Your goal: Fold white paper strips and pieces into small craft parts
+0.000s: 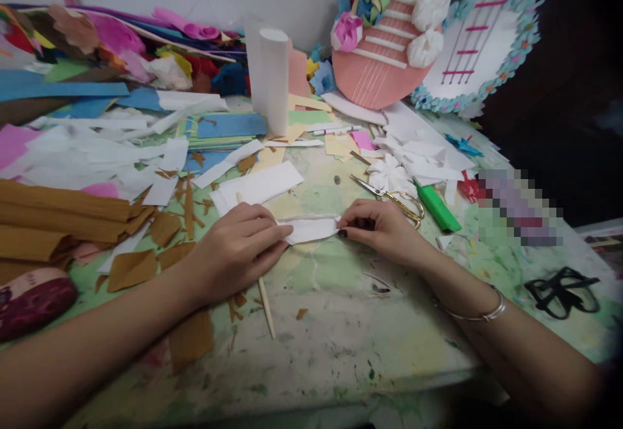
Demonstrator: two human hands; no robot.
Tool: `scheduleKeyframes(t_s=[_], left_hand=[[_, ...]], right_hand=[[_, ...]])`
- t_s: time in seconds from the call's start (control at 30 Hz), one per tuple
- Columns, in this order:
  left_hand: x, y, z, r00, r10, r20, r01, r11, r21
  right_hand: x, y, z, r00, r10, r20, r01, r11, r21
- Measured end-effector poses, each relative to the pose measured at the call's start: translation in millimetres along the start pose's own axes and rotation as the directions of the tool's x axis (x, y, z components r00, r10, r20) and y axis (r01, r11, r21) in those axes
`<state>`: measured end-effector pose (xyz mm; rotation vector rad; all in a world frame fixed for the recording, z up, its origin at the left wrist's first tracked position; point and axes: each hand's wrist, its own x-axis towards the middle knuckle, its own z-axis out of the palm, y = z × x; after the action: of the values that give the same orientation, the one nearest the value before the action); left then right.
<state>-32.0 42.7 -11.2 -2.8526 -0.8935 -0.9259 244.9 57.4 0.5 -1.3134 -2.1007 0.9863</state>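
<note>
A small folded strip of white paper (pixel 311 228) lies on the paint-stained table (pixel 341 325), held at both ends. My left hand (pixel 238 250) pinches its left end with fingers pressed together. My right hand (pixel 382 228) grips the right end between thumb and curled fingers. A thin wooden stick (pixel 265 302) runs under my left hand toward the table's front. Gold-handled scissors (pixel 394 198) lie just behind my right hand, beside a green-handled tool (pixel 438 208).
Brown crepe paper (pixel 58 218) and scraps cover the left. White paper pieces (pixel 257 185), coloured sheets and a white paper roll (pixel 272 78) stand behind. A pink guitar-shaped craft (pixel 384 65) leans at the back. Black scissors (pixel 562 289) lie at the right edge.
</note>
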Motion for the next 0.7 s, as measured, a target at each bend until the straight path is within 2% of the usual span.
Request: scheduleKeyframes(t_s=[0.4, 0.6, 0.7], left_hand=[[2.0, 1.1, -2.8, 0.999, 0.038, 0.016, -0.039, 0.996, 0.081], [1.8, -0.3, -1.6, 0.995, -0.100, -0.033, 0.098, 0.995, -0.035], [1.2, -2.0, -1.9, 0.993, -0.112, -0.044, 0.108, 0.990, -0.085]], right_hand=[[-0.3, -2.2, 0.8, 1.000, 0.021, -0.005, -0.021, 0.999, -0.025], [0.0, -1.6, 1.7, 1.000, 0.026, -0.017, -0.027, 0.999, -0.031], [0.1, -2.2, 1.9, 0.999, 0.027, -0.022, -0.028, 0.999, -0.026]])
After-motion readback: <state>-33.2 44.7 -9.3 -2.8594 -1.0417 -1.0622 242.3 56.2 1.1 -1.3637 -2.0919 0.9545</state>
